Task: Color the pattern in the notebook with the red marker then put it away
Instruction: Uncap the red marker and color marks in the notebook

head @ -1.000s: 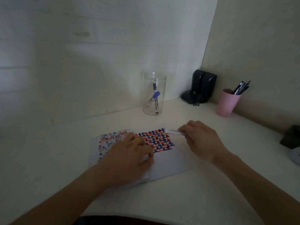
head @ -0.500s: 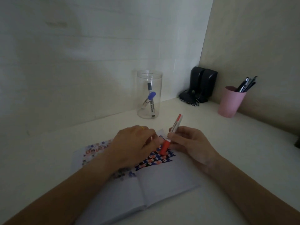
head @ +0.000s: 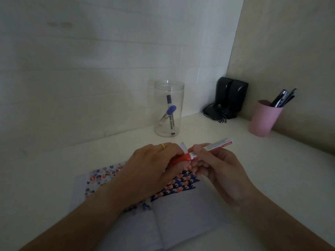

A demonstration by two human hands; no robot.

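The open notebook (head: 184, 214) lies on the white desk in front of me, its upper pages filled with a red, blue and black pattern (head: 183, 185). Above it I hold the red marker (head: 213, 146) nearly level, its white barrel pointing right. My right hand (head: 215, 171) grips the barrel. My left hand (head: 152, 169), with a yellow ring, is closed around the marker's red cap (head: 183, 157) at the left end. Both hands hide part of the pattern.
A clear cylindrical jar (head: 169, 110) with two blue markers stands at the back of the desk. Right of it sit black speakers (head: 231, 97) with a cable and a pink cup (head: 262, 117) of pens. Walls close off the back and right.
The right hand lifted the marker off the page and turned it nearly level. The left hand left the notebook and closed on the red cap. The camera dipped closer.
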